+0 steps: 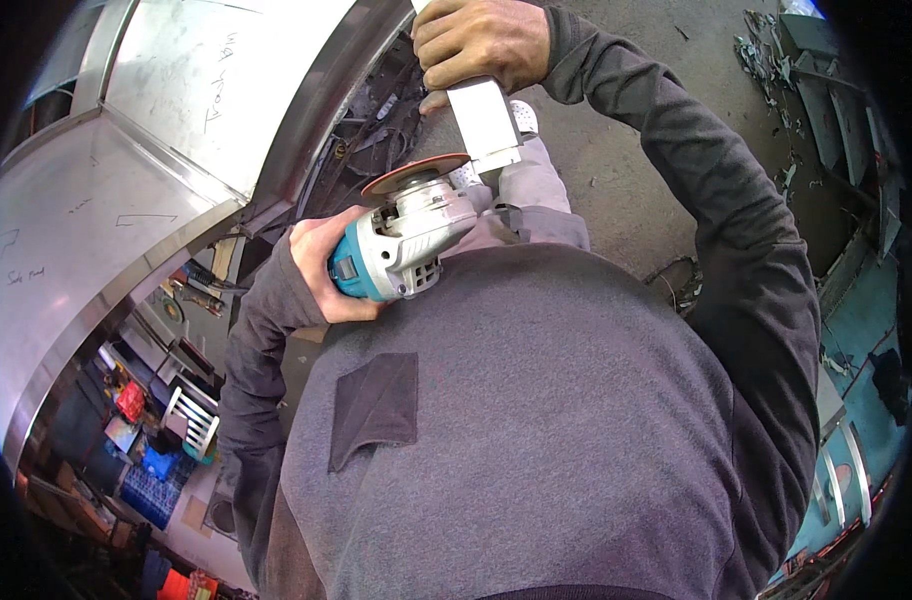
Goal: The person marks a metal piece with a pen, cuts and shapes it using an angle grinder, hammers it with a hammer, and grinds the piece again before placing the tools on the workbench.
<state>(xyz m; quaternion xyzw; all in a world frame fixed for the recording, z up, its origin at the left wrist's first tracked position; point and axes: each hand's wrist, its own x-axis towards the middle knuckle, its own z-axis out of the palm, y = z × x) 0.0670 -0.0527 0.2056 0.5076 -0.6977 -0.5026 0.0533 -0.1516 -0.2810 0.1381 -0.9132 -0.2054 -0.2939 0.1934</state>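
My left hand (pixel 324 268) is wrapped round the teal body of an angle grinder (pixel 416 232), held in front of my belly. Its reddish-brown disc (pixel 414 174) is on the far side, tilted away from me. Up ahead, my right hand (pixel 484 42) grips a pale rectangular metal bar (pixel 483 122) from above, its fingers curled over the far part. The bar's near end hangs just right of the disc's edge; whether the two touch I cannot tell.
A large sheet-metal bench (pixel 191 95) with handwritten marks fills the left, its edge close to my left arm. Scrap metal and cables (pixel 371 125) lie beneath. A white plastic chair (pixel 189 420) stands lower left. Metal pieces (pixel 841 120) lean at the right above the concrete floor (pixel 621 190).
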